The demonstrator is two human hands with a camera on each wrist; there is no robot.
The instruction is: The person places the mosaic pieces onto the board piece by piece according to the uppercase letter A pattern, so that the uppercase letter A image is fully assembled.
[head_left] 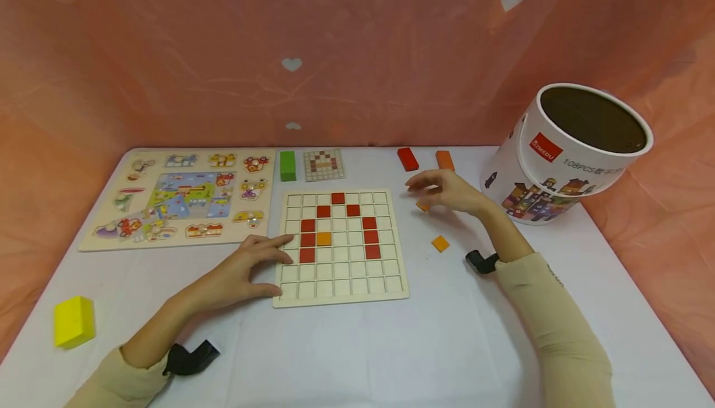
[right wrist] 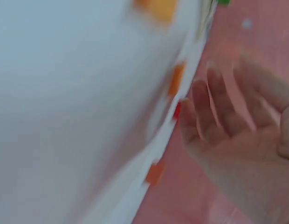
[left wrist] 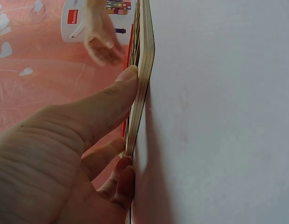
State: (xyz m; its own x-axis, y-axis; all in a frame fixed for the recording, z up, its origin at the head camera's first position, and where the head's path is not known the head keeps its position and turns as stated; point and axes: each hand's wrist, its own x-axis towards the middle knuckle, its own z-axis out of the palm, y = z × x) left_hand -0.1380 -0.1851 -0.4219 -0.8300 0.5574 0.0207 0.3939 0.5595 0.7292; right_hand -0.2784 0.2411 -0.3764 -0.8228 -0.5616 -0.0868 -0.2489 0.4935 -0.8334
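A wooden grid board carries several red tiles in an arch-like pattern, plus one orange tile near its left side. My left hand touches the board's left edge, thumb near the front corner and fingertips farther back; the left wrist view shows the thumb against the board's rim. To the right of the board, my right hand hovers with loosely bent fingers and nothing held. Just below it lies a partly covered orange tile. Another orange tile lies nearer the front.
A pattern card lies behind the board beside a green block. At the back stand a red block and an orange block. A large bucket is at right, a knobbed puzzle and yellow block at left.
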